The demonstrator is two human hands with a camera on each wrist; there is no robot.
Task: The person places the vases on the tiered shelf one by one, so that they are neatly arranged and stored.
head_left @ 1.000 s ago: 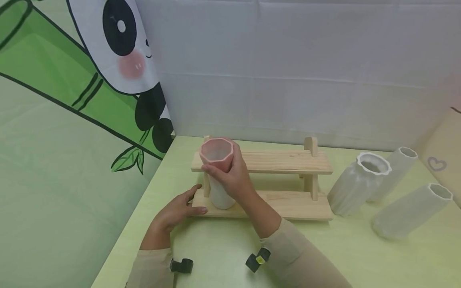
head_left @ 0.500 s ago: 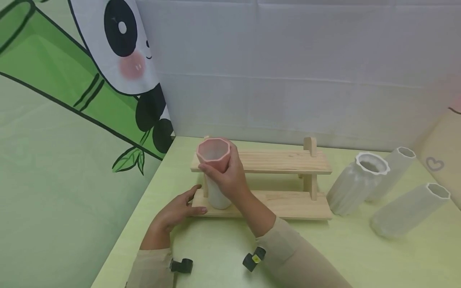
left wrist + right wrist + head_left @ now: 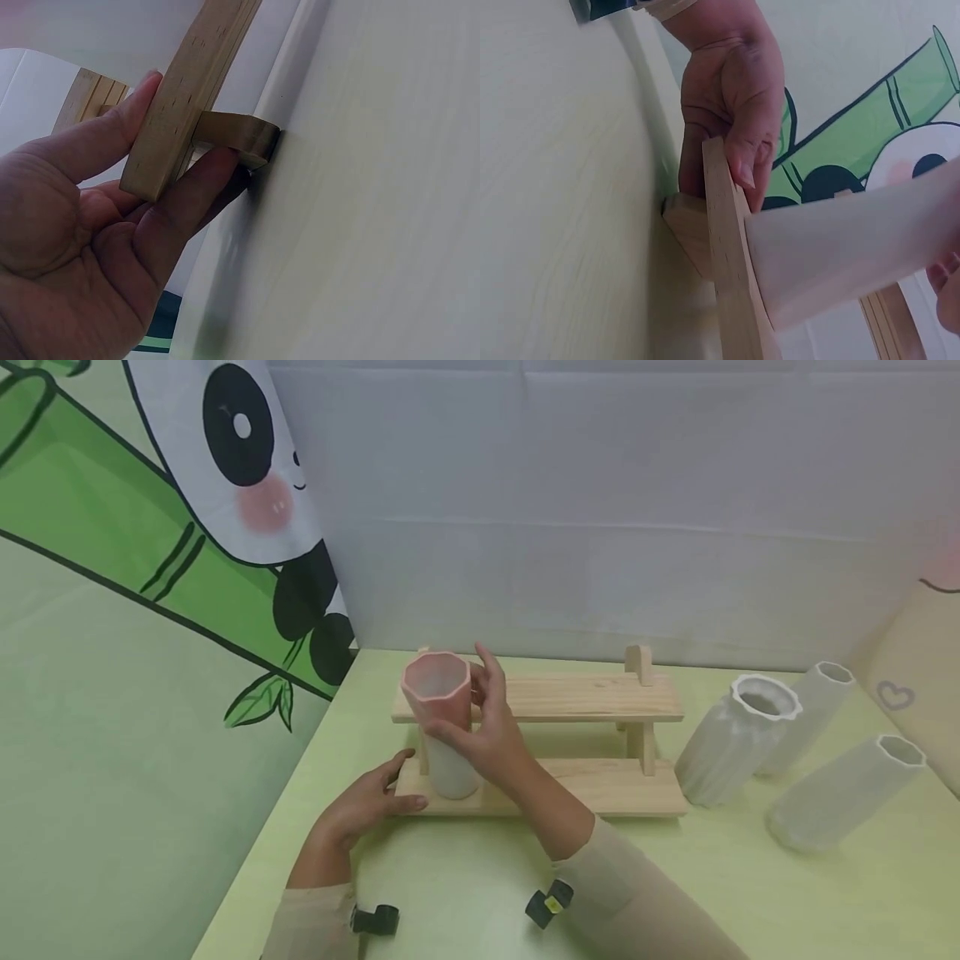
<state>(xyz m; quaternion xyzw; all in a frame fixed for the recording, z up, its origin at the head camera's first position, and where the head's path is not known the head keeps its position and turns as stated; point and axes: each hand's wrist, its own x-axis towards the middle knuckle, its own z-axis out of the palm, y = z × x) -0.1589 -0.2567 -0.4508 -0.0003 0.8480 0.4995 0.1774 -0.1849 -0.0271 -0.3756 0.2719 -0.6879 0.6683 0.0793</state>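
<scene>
A vase (image 3: 442, 731), pink at the top fading to white below, stands upright on the left end of the lower board of a two-tier wooden shelf (image 3: 592, 785). My right hand (image 3: 491, 731) is beside the vase with its fingers loosened, the thumb in front of the vase and the index finger pointing up. In the right wrist view, the vase's white base (image 3: 817, 255) sits on the board, with a bit of that hand at the right edge. My left hand (image 3: 367, 802) grips the lower board's left end (image 3: 161, 150), thumb on one side and fingers on the other.
Right of the shelf stands a white vase with a ruffled rim (image 3: 723, 747). Behind it is a slimmer white vase (image 3: 813, 714), and another white vase (image 3: 840, 797) is nearer the front right. A pale wall (image 3: 600, 527) rises behind the table.
My right hand has loosened its grip on the pink and white vase, its fingers spreading away from the rim. The left hand keeps hold of the shelf. The head view has shifted slightly.
</scene>
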